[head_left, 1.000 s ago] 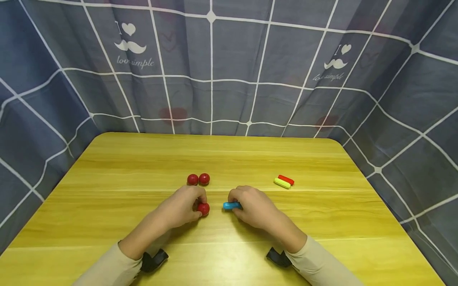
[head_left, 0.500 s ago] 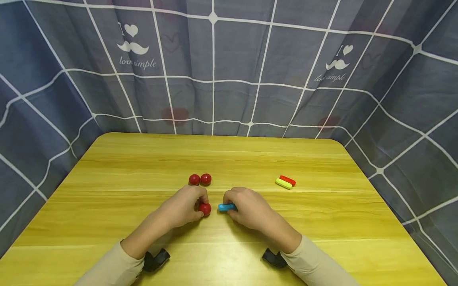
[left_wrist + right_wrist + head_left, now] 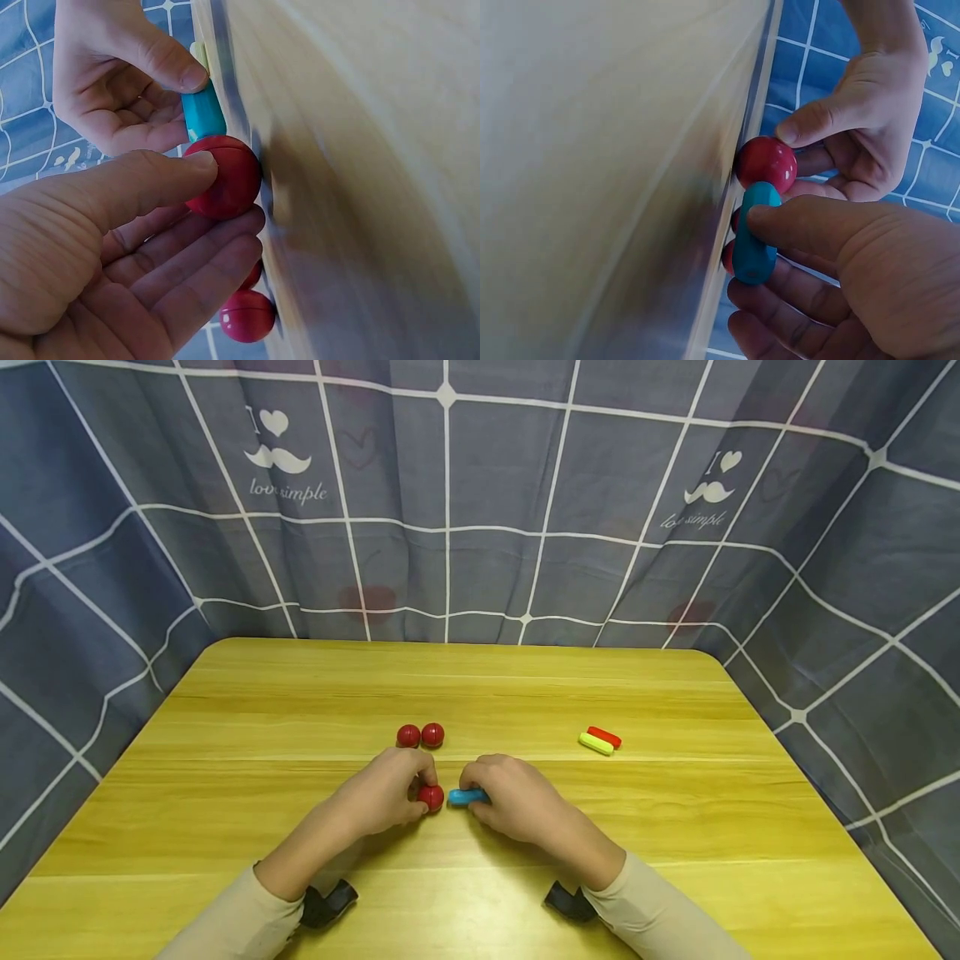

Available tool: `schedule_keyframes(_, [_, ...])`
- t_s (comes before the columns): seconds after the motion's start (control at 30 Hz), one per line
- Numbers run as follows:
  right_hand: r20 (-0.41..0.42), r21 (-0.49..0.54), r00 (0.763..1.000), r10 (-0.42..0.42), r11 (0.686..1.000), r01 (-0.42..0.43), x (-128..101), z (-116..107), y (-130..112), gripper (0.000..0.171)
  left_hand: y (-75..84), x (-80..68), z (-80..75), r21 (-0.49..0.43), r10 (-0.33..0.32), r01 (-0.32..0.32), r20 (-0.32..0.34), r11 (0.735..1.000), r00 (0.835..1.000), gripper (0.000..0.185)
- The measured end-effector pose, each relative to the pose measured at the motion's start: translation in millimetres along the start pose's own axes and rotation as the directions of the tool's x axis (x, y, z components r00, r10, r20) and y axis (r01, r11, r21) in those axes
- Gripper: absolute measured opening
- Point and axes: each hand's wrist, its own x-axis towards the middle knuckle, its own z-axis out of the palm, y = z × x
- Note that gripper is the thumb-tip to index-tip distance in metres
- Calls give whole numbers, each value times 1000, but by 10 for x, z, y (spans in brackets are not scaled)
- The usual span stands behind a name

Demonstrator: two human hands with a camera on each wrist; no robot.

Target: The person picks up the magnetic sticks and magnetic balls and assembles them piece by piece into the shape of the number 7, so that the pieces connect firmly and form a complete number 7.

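On the blue-grey checked curtain behind the table, two white prints each show a heart and a moustache; the left one reads "love simple" beneath them, and the right one carries the same kind of lettering, less clear. Near the middle of the table, toward its front, the left hand pinches a glossy red ball between thumb and curled fingers, the ball resting on the wood. The left wrist view shows the thumb lying over the top of the ball and the fingers cupped beneath it. The right hand grips a short, rounded, smooth blue stick, thumb on one side and fingers curled round the other, with its free end pointing at the red ball; in the wrist views the blue tip meets the ball's surface. Both hands lie low on the table with knuckles up, wrists angled inward toward each other, and beige sleeves cover the forearms, each with a black strap at the wrist. Just behind the left hand sit two more red balls, touching side by side. Farther right, well apart from the hands, a red stick and a yellow-green stick lie side by side.
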Motion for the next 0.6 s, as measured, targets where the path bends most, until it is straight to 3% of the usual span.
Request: schedule_keyframes(0.6, [-27,105,999,25,994,-22,23,-32,33,13,6,-1,-1,-69,4,-2,20,998,1000,23])
